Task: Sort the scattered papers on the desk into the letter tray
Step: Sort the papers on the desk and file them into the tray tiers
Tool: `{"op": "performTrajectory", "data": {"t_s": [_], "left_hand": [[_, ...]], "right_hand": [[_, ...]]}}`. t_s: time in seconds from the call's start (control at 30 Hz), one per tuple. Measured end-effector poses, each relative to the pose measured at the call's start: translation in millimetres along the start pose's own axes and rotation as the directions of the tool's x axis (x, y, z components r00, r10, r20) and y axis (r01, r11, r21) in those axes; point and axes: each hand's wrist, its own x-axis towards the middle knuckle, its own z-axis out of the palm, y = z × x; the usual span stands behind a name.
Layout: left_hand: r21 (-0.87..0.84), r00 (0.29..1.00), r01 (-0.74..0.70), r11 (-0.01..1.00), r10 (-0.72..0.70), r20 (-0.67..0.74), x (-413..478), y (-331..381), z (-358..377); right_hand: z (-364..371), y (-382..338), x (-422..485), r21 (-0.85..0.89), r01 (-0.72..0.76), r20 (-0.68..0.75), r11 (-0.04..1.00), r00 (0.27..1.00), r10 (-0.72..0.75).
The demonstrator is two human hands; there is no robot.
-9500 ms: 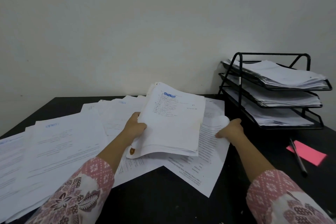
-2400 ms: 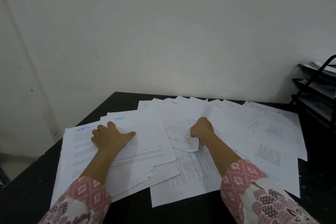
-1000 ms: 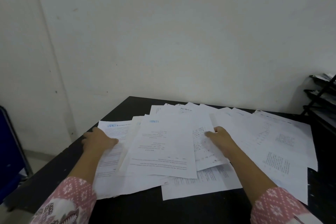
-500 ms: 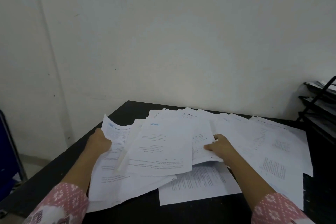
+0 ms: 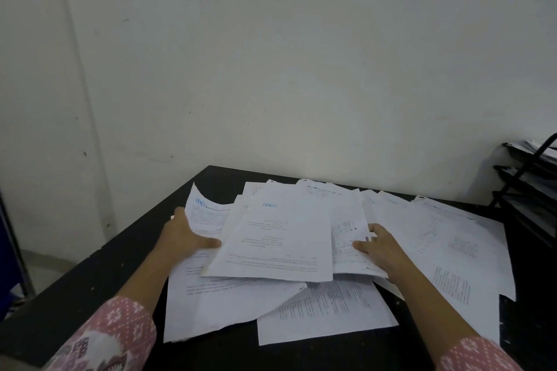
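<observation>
The papers [image 5: 331, 307], white printed sheets, lie overlapping across the black tabletop [image 5: 90, 295], and none of those in the spread is in the letter tray [image 5: 542, 150]. In the middle, a sheet with a small blue heading [image 5: 280, 244] sits on top of the pile. To its left, a blue-letterhead sheet [image 5: 208, 214] curls up off the tabletop. The left hand [image 5: 184, 238] grips this sheet at its left edge, with the thumb laid across the printed face and the fingers behind it. To the right of the top sheet is a sheet printed with a table [image 5: 346, 235]. The right hand [image 5: 379, 250] holds it at its right edge, thumb on top. How far the other fingers wrap beneath it is hidden. More sheets [image 5: 452, 250] fan out flat toward the right side of the tabletop, and one lies nearest the front edge. Both forearms come out of pink patterned sleeves [image 5: 114, 337]. The black wire letter tray stands at the far right, cut off by the frame, with paper showing in its tiers. A pale wall [image 5: 271, 69] rises behind the tabletop.
</observation>
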Motion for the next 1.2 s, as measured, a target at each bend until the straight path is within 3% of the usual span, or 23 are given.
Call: {"op": "performTrajectory", "data": {"t_s": [0.17,0.23,0.3,0.37,0.73,0.97,1.1,1.2], "left_hand": [[0.059,0.999,-0.042,0.997,0.042,-0.003,-1,9,4],[0.288,0.999,-0.032,0.957,0.037,-0.011,-4,19,4],[0.578,1.0,0.0,0.816,0.01,-0.015,-8,33,7],[0.642,0.999,-0.031,0.766,0.014,0.032,-11,44,16],[0.53,0.994,0.084,0.844,-0.111,0.018,-13,61,54],[0.319,0.997,0.004,0.948,-0.027,0.07,-19,74,51],[-0.03,0.993,-0.038,0.999,0.041,0.113,-21,75,50],[-0.326,0.994,0.001,0.945,0.035,0.106,-22,78,52]], "right_hand": [[-6,8,1,0.036,-0.006,-0.021,0.999,1.0,0.006],[-6,8,0,0.045,-0.002,-0.02,0.999,1.0,0.003],[-5,7,-1,0.036,0.005,-0.02,0.999,1.0,-0.005],[-3,6,-2,0.025,0.013,-0.024,1.0,1.0,-0.012],[1,7,-3,0.034,0.013,-0.038,0.999,0.999,-0.012],[-1,4,-5,0.05,0.021,-0.042,0.999,0.999,-0.019],[-8,4,-3,0.062,0.022,-0.085,0.998,0.996,-0.017],[-14,4,-3,0.084,0.017,-0.133,0.996,0.991,-0.005]]}}
